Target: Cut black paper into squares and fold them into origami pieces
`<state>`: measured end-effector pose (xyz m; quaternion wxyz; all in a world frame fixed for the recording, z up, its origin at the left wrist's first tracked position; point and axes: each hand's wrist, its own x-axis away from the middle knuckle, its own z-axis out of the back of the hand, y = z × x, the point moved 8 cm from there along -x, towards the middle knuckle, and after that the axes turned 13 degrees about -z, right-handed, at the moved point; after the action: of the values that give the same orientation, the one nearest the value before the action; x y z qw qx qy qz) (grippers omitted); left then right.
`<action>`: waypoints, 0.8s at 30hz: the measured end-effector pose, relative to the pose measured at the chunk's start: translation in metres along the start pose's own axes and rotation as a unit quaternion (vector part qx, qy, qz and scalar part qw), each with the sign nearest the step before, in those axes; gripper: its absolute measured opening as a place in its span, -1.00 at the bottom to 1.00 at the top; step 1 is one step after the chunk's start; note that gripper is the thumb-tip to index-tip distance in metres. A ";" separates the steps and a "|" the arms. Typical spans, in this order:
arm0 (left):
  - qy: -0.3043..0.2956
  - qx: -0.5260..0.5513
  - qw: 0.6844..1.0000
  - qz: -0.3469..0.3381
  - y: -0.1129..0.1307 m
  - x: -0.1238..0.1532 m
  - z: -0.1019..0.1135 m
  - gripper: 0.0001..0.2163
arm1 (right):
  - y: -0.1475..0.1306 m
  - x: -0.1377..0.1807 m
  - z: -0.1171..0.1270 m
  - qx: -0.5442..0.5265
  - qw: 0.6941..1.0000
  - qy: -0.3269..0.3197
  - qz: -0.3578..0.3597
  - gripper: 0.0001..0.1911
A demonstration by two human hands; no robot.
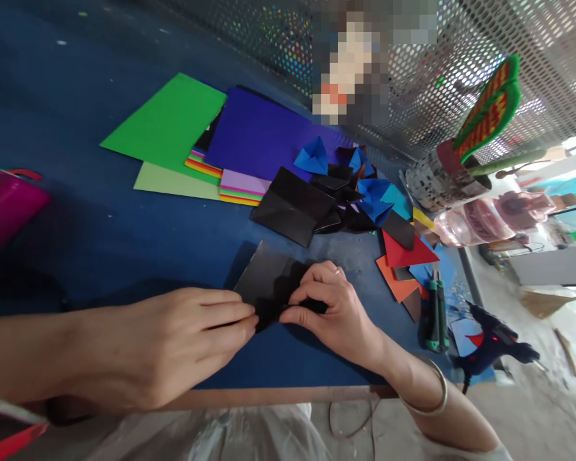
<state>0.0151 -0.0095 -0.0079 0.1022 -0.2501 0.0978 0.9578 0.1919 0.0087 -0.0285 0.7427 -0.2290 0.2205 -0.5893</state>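
No writing or brand can be read on anything here. Near the front edge of the blue worktop (100,224) lies one sheet of black paper (269,278), and both hands work on it. The left hand (173,342) comes in from the left, palm down and flat, its fingertips pinched on the sheet's near edge. The right hand (333,310) comes from the front right corner, wrist bent and wearing one metal bangle (434,400), its fingers curled and thumb pressing the paper's folded part; the two hands nearly meet at the fold. Farther back lie one green sheet (170,121), one purple sheet (264,134) and a stack of mixed coloured sheets (230,186), then a second black folded sheet (292,205) and a heap of small folded blue, black, red and orange pieces (379,211), too jumbled to count. By the right edge sit one green-handled cutter (434,314) and one blue glue gun (489,342). A pink case (4,205) lies at the left edge.
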 end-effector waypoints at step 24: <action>0.013 0.014 1.000 0.018 0.001 0.011 -0.011 -0.55 | -0.001 -0.003 -0.007 0.105 0.993 0.023 -0.042 -0.66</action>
<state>0.0106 -0.0117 -0.0228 0.0875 -0.2594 0.1169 0.9546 0.1865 0.0104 -0.0335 0.7320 -0.1449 0.1643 -0.6451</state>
